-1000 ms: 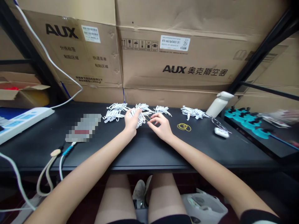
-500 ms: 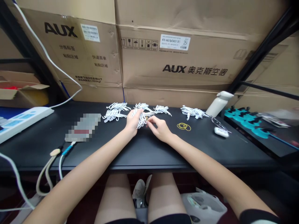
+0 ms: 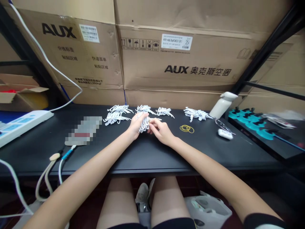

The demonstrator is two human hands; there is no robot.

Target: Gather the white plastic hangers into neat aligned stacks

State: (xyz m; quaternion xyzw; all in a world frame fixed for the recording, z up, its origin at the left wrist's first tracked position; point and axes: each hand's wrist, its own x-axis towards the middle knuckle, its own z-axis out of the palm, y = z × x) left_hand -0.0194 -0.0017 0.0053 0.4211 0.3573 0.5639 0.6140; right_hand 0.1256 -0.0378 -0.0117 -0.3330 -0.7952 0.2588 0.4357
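Note:
My left hand (image 3: 135,126) is closed round a bundle of white wire hooks (image 3: 143,124), held just above the black table. Their curved ends face down and towards me, and thin straight ends stick out to the right. At that right side my right hand (image 3: 161,129) is closed, thumb and fingers pinched against the bundle; what is between the fingertips is hidden. Behind my hands lie further bunches of white hooks, one at the left (image 3: 115,117), one in the middle (image 3: 145,109) and one to the right (image 3: 164,111). Yellow rubber bands (image 3: 187,128) rest right of my right hand.
Another hook pile (image 3: 196,114) lies by a white bottle (image 3: 222,105), with glasses and a white case (image 3: 225,134) nearby. A teal rack (image 3: 252,124) stands far right. Left are a blurred-out flat device (image 3: 83,130) with cable and a power strip (image 3: 23,124). Cardboard boxes (image 3: 176,79) line the back.
The right fingers have shifted slightly at the bundle, and the yellowish bit seen between the hands earlier is now hidden. The hook bundle has turned a little; the view has moved slightly.

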